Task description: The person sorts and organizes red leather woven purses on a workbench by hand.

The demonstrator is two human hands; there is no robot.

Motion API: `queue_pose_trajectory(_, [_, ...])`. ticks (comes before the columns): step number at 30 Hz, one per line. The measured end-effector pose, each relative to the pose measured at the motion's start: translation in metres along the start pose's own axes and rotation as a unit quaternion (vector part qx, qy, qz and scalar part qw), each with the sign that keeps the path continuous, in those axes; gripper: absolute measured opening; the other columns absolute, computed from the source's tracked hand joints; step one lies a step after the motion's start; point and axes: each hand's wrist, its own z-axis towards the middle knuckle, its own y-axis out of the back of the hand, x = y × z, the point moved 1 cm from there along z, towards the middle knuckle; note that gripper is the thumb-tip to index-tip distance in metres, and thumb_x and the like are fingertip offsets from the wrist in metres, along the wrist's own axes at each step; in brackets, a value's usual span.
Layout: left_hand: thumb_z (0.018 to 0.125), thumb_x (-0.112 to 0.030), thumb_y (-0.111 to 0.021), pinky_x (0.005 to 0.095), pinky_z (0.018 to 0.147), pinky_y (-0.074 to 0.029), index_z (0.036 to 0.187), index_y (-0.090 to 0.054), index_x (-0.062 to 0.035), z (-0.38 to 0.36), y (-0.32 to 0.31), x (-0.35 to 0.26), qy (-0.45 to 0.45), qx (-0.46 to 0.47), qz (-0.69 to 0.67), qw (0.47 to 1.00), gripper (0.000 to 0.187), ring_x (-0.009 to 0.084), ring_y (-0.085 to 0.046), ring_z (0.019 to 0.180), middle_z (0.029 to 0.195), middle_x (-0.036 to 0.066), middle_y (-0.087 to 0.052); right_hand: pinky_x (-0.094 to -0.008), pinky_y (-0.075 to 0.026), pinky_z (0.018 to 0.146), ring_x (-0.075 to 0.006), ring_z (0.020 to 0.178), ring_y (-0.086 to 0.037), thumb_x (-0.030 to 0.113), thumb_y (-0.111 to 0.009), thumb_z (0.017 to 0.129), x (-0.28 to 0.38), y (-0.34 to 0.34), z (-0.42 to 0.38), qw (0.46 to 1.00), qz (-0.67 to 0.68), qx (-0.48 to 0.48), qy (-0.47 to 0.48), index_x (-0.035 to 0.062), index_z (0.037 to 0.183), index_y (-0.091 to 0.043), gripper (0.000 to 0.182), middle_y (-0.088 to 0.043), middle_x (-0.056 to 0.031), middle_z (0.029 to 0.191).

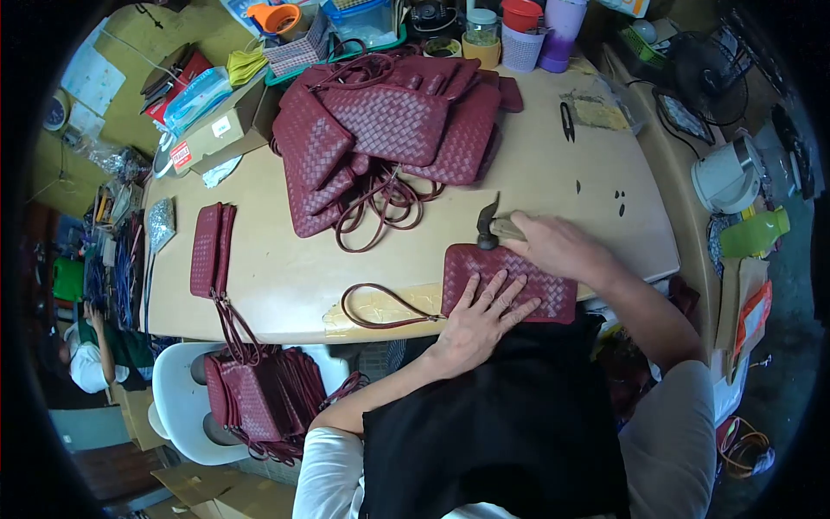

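Observation:
A dark red woven wristlet pouch (553,298) lies flat at the table's front edge, its looped strap (363,324) stretched out to the left. My left hand (484,316) rests on the pouch with its fingers spread. In my right hand (549,246) is a hammer (488,229), gripped by its wooden handle; the dark metal head is right at the pouch's upper edge. Behind them rises a large heap of similar woven pouches (389,121) with tangled straps. Another pair of pouches (212,251) lies to the left.
A white chair (177,406) beside the table holds a stack of pouches (259,398). A cardboard box (225,130), cups (521,43) and baskets line the back. Black scissors-like tool (567,121) and small dark pieces (620,203) lie at right. Another person (91,363) is at far left.

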Motion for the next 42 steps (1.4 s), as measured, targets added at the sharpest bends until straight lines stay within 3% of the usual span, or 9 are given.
queue_pose_trajectory(15, [0.069, -0.047, -0.076, 0.0664, 0.098, -0.035, 0.149, -0.027, -0.0392, 0.016, -0.004, -0.015, 0.047, 0.005, 0.032, 0.998, 0.094, 0.0393, -0.040, 0.128, 0.140, 0.013, -0.041, -0.0533, -0.047, 0.073, -0.0496, 0.089, -0.058, 0.028, -0.059, 0.093, -0.065, -0.007, -0.084, 0.985, 0.033, -0.099, -0.137, -0.0005, 0.108, -0.051, 0.033, -0.063, -0.0284, 0.087])
queue_pose_trajectory(19, [0.079, -0.042, -0.067, 0.0679, 0.095, -0.038, 0.150, -0.028, -0.0353, 0.028, -0.005, -0.024, 0.053, 0.041, 0.084, 0.994, 0.081, 0.0406, -0.041, 0.124, 0.136, 0.014, -0.040, -0.0513, -0.048, 0.078, -0.0493, 0.092, -0.059, 0.029, -0.057, 0.094, -0.064, 0.006, -0.098, 0.945, 0.153, -0.210, -0.198, 0.0010, 0.117, -0.053, 0.036, -0.063, -0.0292, 0.091])
queue_pose_trajectory(25, [0.087, -0.025, -0.055, 0.0655, 0.090, -0.044, 0.151, -0.025, -0.0357, 0.029, -0.005, -0.021, 0.047, 0.033, 0.131, 0.990, 0.072, 0.0413, -0.043, 0.120, 0.135, 0.016, -0.038, -0.0519, -0.046, 0.083, -0.0489, 0.097, -0.057, 0.033, -0.055, 0.094, -0.073, 0.005, -0.117, 0.969, 0.068, -0.119, -0.204, -0.0045, 0.116, -0.051, 0.044, -0.061, -0.0308, 0.098])
queue_pose_trajectory(28, [0.086, -0.020, -0.056, 0.0601, 0.093, -0.046, 0.150, -0.030, -0.0284, 0.027, -0.001, -0.016, 0.040, 0.022, 0.123, 0.991, 0.069, 0.0397, -0.045, 0.120, 0.133, 0.017, -0.041, -0.0512, -0.046, 0.085, -0.0481, 0.099, -0.057, 0.034, -0.055, 0.094, -0.084, -0.017, -0.116, 0.962, 0.090, -0.137, -0.217, -0.0058, 0.115, -0.051, 0.045, -0.060, -0.0315, 0.098])
queue_pose_trajectory(31, [0.082, -0.007, -0.055, 0.0417, 0.085, -0.054, 0.132, -0.051, -0.0091, 0.026, 0.028, 0.017, 0.081, 0.058, -0.131, 0.986, 0.051, 0.0343, -0.061, 0.104, 0.119, 0.016, -0.057, -0.0495, -0.046, 0.083, -0.0482, 0.097, -0.057, 0.029, -0.055, 0.095, -0.093, -0.009, -0.111, 0.967, 0.103, -0.119, -0.199, -0.0071, 0.121, -0.049, 0.045, -0.060, -0.0331, 0.097])
queue_pose_trajectory(35, [0.094, -0.012, -0.054, 0.0390, 0.082, -0.050, 0.130, -0.047, 0.0006, 0.007, 0.073, 0.060, 0.187, -0.257, -0.347, 0.883, 0.039, 0.0331, -0.063, 0.089, 0.104, 0.021, -0.064, -0.0486, -0.047, 0.082, -0.0477, 0.096, -0.058, 0.029, -0.053, 0.096, -0.107, -0.029, -0.095, 0.938, 0.118, -0.207, -0.253, -0.0049, 0.123, -0.048, 0.043, -0.061, -0.0306, 0.097])
queue_pose_trajectory(38, [0.101, -0.023, -0.048, 0.0330, 0.096, -0.042, 0.137, -0.038, 0.0019, 0.002, 0.084, 0.057, 0.300, -0.442, -0.590, 0.606, 0.045, 0.0199, -0.055, 0.107, 0.123, 0.015, -0.056, -0.0523, -0.043, 0.088, -0.0481, 0.104, -0.055, 0.035, -0.050, 0.096, -0.113, -0.033, -0.085, 0.934, 0.154, -0.203, -0.250, 0.0021, 0.121, -0.050, 0.041, -0.061, -0.0287, 0.105])
queue_pose_trajectory(40, [0.101, -0.030, -0.049, 0.0353, 0.098, -0.043, 0.136, -0.037, -0.0022, -0.001, 0.053, 0.042, 0.315, -0.434, -0.711, 0.455, 0.046, 0.0206, -0.053, 0.112, 0.127, 0.012, -0.052, -0.0519, -0.043, 0.089, -0.0475, 0.104, -0.056, 0.034, -0.050, 0.096, -0.119, -0.040, -0.083, 0.937, 0.138, -0.221, -0.234, 0.0025, 0.122, -0.050, 0.041, -0.061, -0.0282, 0.106])
queue_pose_trajectory(42, [0.102, -0.035, -0.045, 0.0384, 0.098, -0.046, 0.136, -0.034, -0.0019, -0.009, 0.026, 0.018, 0.347, -0.313, -0.779, 0.419, 0.049, 0.0244, -0.052, 0.119, 0.128, 0.014, -0.052, -0.0515, -0.043, 0.089, -0.0469, 0.104, -0.056, 0.034, -0.051, 0.096, -0.118, -0.037, -0.082, 0.939, 0.119, -0.238, -0.217, 0.0029, 0.122, -0.050, 0.041, -0.061, -0.0277, 0.106])
